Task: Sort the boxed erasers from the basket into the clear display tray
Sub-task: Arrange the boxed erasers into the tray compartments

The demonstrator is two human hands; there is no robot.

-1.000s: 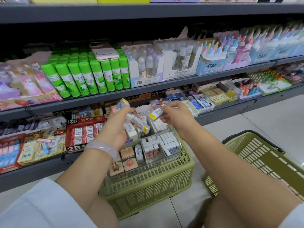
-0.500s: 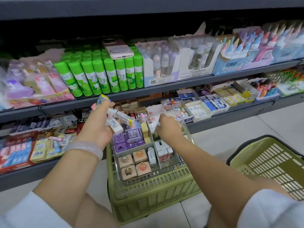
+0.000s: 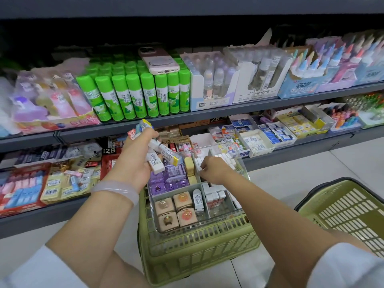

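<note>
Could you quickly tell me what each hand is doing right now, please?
Left hand: closed around a bunch of boxed erasers.
Right hand: fingers curled down in the clear display tray; cannot tell whether it holds anything.

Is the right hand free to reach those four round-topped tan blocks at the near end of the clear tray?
Probably yes. The right hand sits inside the clear tray, farther back, and the tan blocks lie uncovered in an open-topped compartment. The left hand, full of boxed erasers, is off to the side.

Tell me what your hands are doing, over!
Left hand grips a bunch of boxed erasers. Right hand down in the clear tray, fingers curled. Nothing in the way.
</note>
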